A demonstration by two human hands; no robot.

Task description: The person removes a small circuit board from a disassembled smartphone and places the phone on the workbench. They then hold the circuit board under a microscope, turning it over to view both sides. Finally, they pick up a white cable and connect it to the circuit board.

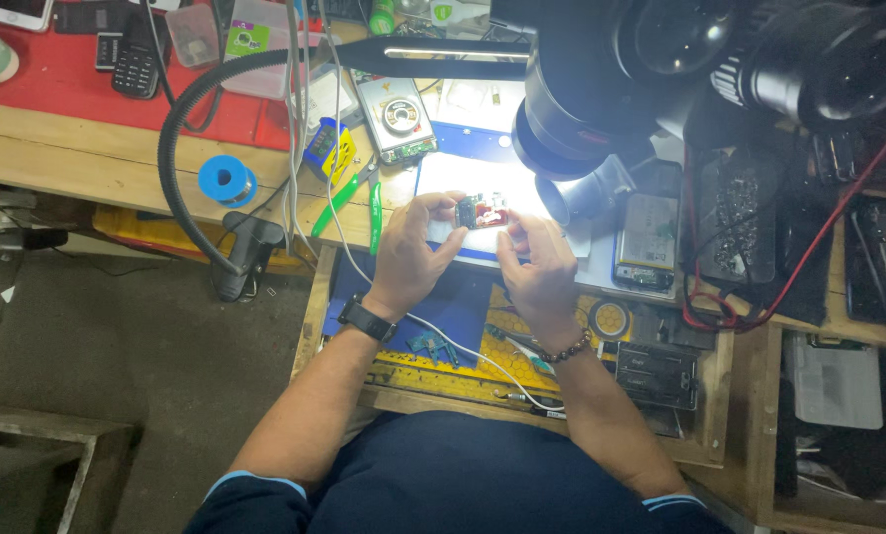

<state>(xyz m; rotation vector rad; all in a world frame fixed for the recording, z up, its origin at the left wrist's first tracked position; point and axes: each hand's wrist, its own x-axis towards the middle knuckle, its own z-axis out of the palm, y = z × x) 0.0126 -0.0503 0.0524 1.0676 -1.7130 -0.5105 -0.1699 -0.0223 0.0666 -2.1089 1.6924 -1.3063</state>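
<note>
left hand + right hand — both pinch small circuit board | microscope overhangs — solder spool left

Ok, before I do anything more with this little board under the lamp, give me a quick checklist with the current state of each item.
1. Small circuit board held by both hands: ok, left hand and right hand pinch it.
2. Board lit: ok, it sits in the bright patch under the microscope.
3. White cable clear of wrists: not ok, it runs under the left wrist.
4. Green tweezers within sight: ok, left of the mat.
5. Board's components intact: cannot tell, too small.
</note>
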